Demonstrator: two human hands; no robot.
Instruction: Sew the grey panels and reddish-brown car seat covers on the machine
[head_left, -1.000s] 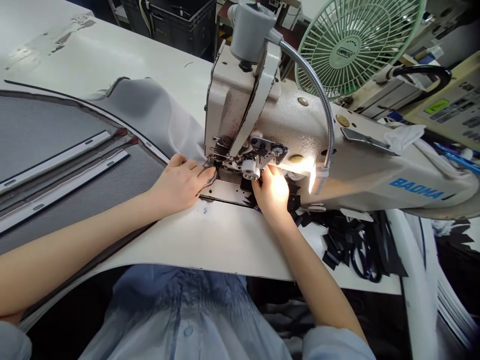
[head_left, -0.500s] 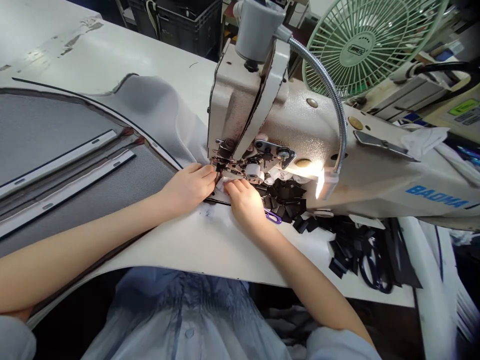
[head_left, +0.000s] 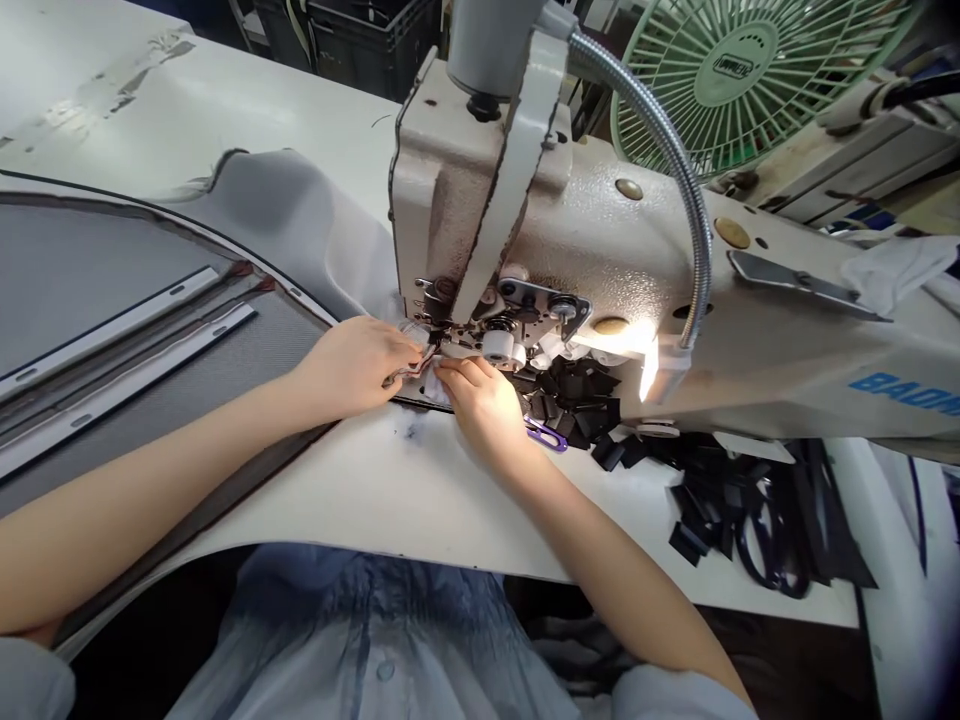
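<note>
In the head view my left hand [head_left: 354, 368] is closed on the edge of a large grey fabric panel [head_left: 292, 365], just left of the needle area of a sewing machine [head_left: 480, 200]. My right hand [head_left: 486, 408] has its fingers bent together beside the presser foot, pinching a small white piece of cloth [head_left: 433, 384]. White strips with slots [head_left: 161, 375] and a dark zipper-like band run across the panel. Fingertips of both hands are partly hidden close under the machine head.
Right of my right hand lie a purple thread snipper [head_left: 546, 434] and a heap of black pieces [head_left: 574, 395]. Black-handled scissors [head_left: 757, 545] rest farther right. A lit lamp [head_left: 660, 375] hangs from a flexible tube. Behind stand a green fan [head_left: 739, 75] and a dark crate [head_left: 367, 55].
My left hand has shifted left from the needle and its fingers are more curled around the fabric edge. My right hand stays at the presser foot. The camera view has shifted slightly.
</note>
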